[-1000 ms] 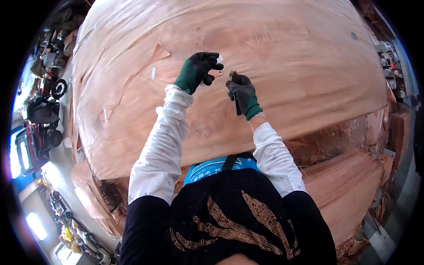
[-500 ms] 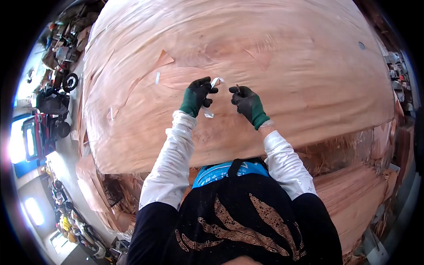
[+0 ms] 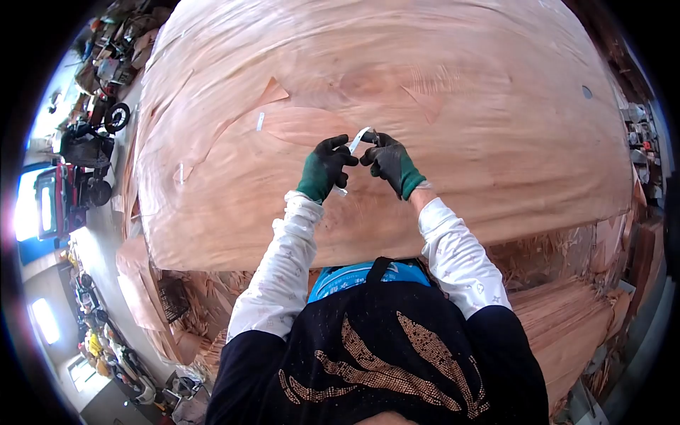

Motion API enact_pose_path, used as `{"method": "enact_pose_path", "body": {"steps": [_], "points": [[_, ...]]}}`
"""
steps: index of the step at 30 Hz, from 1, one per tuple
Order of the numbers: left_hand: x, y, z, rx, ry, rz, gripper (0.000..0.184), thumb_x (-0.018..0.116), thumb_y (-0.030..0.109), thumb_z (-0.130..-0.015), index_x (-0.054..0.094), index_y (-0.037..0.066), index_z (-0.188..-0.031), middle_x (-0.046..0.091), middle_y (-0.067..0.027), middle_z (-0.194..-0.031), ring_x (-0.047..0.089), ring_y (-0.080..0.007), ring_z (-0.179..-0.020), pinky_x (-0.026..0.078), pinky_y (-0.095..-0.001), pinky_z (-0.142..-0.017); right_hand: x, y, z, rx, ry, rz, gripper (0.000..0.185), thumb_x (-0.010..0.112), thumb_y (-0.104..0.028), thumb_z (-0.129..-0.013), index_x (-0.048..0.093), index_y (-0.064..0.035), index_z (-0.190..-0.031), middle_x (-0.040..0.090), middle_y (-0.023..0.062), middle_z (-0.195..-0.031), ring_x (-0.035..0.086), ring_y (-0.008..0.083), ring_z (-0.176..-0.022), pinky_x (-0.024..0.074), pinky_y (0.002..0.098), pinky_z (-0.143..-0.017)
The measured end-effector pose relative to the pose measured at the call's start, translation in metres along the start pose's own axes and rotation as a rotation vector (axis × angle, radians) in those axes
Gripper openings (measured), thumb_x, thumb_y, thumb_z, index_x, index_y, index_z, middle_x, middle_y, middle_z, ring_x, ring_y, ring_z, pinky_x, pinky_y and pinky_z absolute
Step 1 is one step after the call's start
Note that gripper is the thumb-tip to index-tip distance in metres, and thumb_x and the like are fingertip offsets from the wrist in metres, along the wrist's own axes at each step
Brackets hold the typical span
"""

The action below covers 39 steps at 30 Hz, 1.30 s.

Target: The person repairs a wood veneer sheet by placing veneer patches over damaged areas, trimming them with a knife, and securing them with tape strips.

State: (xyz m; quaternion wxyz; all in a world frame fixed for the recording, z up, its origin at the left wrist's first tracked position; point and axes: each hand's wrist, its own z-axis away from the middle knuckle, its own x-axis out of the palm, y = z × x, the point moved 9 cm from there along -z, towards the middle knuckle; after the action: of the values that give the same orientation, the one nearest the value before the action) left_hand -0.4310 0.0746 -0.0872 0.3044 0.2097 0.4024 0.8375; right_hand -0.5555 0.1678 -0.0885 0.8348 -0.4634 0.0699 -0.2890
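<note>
My left hand [image 3: 327, 164], in a dark glove with a green cuff, grips a strip of white tape [image 3: 360, 139]. The strip curls up from the fingers toward the right, and its other end [image 3: 341, 191] hangs below the palm. My right hand [image 3: 389, 161], gloved alike, is closed at the upper end of the strip. Something small and dark seems to be between its thumb and fingers, too small to name. Beneath both hands lies a wide sheet of wood veneer [image 3: 482, 170]. A leaf-shaped veneer piece [image 3: 301, 126] lies on it, with short tape bits [image 3: 260, 122] nearby.
A triangular veneer flap [image 3: 273, 92] lifts at the upper left, and a small hole [image 3: 586, 92] shows at the right. Stacked veneer [image 3: 559, 312] and scraps fill the space below the sheet's near edge. A red vehicle [image 3: 53, 202] and a wheel [image 3: 117, 117] stand at the left.
My right hand has moved left and now meets the upper end of the tape strip. My left hand has shifted slightly right and down, still holding the strip.
</note>
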Motion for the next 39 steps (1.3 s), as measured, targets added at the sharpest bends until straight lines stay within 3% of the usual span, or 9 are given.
{"method": "enact_pose_path", "body": {"steps": [6,10,14,19,22,23,29,33,39], "points": [[-0.007,-0.005,-0.011,-0.033,0.1,-0.113,0.046,0.054,0.01,-0.092,0.049,0.003,-0.137,0.07,-0.0144,-0.087,0.054,-0.0173,-0.046,0.044,-0.0312,-0.044,-0.034,0.004,-0.029,-0.108,0.259,0.29,0.041,0.057,-0.002,-0.082,0.059,-0.0072,-0.123,0.067,0.0153,-0.087,0.064,0.0234,-0.067,0.0515,0.0376,-0.058],[-0.008,-0.007,-0.014,-0.056,0.089,-0.141,0.047,0.056,0.011,-0.091,0.05,0.005,-0.137,0.07,-0.0145,-0.087,0.057,-0.0188,-0.047,0.045,-0.0322,-0.044,-0.007,-0.052,0.017,-0.806,0.414,1.029,0.043,0.057,-0.001,-0.087,0.058,-0.0151,-0.128,0.067,0.0119,-0.099,0.066,0.0256,-0.079,0.0522,0.0361,-0.07],[-0.017,-0.032,-0.047,0.26,-0.04,-0.293,0.047,0.058,0.012,-0.091,0.048,0.003,-0.136,0.07,-0.0148,-0.09,0.057,-0.0175,-0.048,0.046,-0.031,-0.045,0.044,-0.026,0.007,-0.884,0.296,1.614,0.026,0.057,-0.021,-0.09,0.062,-0.0119,-0.114,0.058,0.0087,-0.128,0.056,0.0256,-0.115,0.0509,0.0431,-0.076],[-0.019,-0.011,-0.001,0.059,0.048,-0.154,0.043,0.065,0.007,-0.084,0.057,0.006,-0.127,0.07,-0.0131,-0.091,0.065,-0.0227,-0.062,0.05,-0.0347,-0.051,0.048,0.003,-0.008,-0.776,0.147,1.846,0.044,0.057,-0.024,-0.085,0.058,-0.0102,-0.128,0.049,0.0147,-0.141,0.047,0.0347,-0.126,0.0462,0.0465,-0.086],[-0.04,0.022,-0.003,0.621,0.059,-1.092,0.03,0.068,0.005,-0.078,0.065,0.01,-0.107,0.072,-0.0109,-0.09,0.068,-0.0295,-0.073,0.052,-0.0406,-0.059,0.05,0.007,-0.011,-0.872,0.213,1.835,0.044,0.056,-0.022,-0.085,0.058,-0.0091,-0.127,0.051,0.0168,-0.139,0.046,0.0364,-0.126,0.0463,0.0473,-0.086],[-0.064,0.027,-0.016,0.434,0.204,-1.21,0.021,0.07,0.006,-0.073,0.066,0.012,-0.093,0.071,-0.0089,-0.09,0.067,-0.0333,-0.082,0.053,-0.0444,-0.066,0.051,0.007,-0.011,-0.887,0.243,1.859,0.044,0.057,-0.02,-0.084,0.059,-0.0093,-0.127,0.051,0.017,-0.137,0.047,0.0361,-0.125,0.0475,0.048,-0.083],[-0.099,0.063,-0.058,0.079,-0.017,-0.055,0.023,0.063,0.019,-0.091,0.064,0.005,-0.11,0.068,-0.0117,-0.075,0.06,-0.0166,-0.051,0.044,-0.0264,-0.043,0.052,0.003,-0.012,-0.804,0.215,1.87,0.041,0.06,-0.023,-0.084,0.059,-0.0119,-0.124,0.053,0.0134,-0.134,0.051,0.0309,-0.121,0.0492,0.0456,-0.077],[-0.103,0.03,-0.093,-0.017,0.105,-0.164,0.038,0.064,0.03,-0.094,0.059,0.008,-0.124,0.068,-0.0101,-0.076,0.06,-0.0142,-0.055,0.046,-0.0271,-0.046,0.051,-0.037,-0.023,-0.312,0.168,1.623,0.04,0.063,-0.028,-0.084,0.059,-0.0142,-0.122,0.054,0.0087,-0.131,0.053,0.0273,-0.117,0.0491,0.0454,-0.076],[-0.106,0.013,-0.125,0.263,0.011,-0.24,0.026,0.065,0.022,-0.091,0.063,0.007,-0.113,0.069,-0.0099,-0.084,0.067,-0.0169,-0.06,0.052,-0.031,-0.051,0.119,-0.058,-0.063,-0.982,0.313,1.693,0.039,0.062,-0.028,-0.085,0.059,-0.0139,-0.121,0.052,0.0073,-0.131,0.048,0.0252,-0.12,0.0485,0.0432,-0.078]]}}
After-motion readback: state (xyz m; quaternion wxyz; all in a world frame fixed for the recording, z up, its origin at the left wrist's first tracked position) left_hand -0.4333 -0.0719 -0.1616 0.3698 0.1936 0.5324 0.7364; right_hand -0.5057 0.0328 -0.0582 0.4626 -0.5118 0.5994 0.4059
